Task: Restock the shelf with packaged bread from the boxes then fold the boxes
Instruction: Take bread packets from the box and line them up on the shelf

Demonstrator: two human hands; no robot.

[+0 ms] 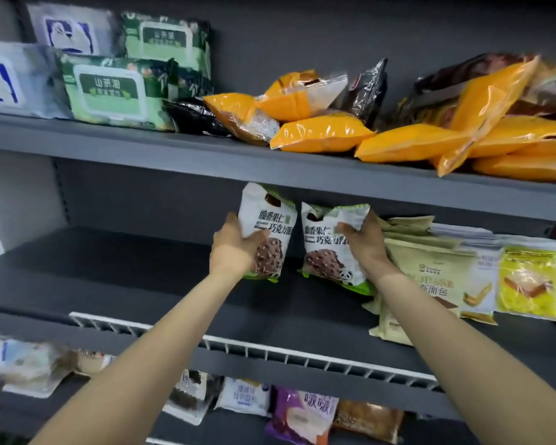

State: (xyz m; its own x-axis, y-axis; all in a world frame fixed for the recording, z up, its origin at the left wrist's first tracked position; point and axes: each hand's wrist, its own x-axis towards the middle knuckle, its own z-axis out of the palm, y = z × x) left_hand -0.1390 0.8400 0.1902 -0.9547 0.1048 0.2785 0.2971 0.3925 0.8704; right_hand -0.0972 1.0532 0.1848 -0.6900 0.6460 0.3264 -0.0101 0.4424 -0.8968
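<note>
The left hand [238, 244] grasped a white-and-green bread pack [268, 231] from its left side, holding it upright over the middle shelf [142, 277]. Just beside it, the right hand [365, 244] gripped a second identical pack [329, 248], tilted, its lower edge near the shelf's back. Both showed Chinese writing and a panda. Beige bread packs [427, 268] lay touching that hand toward the shelf's right end.
</note>
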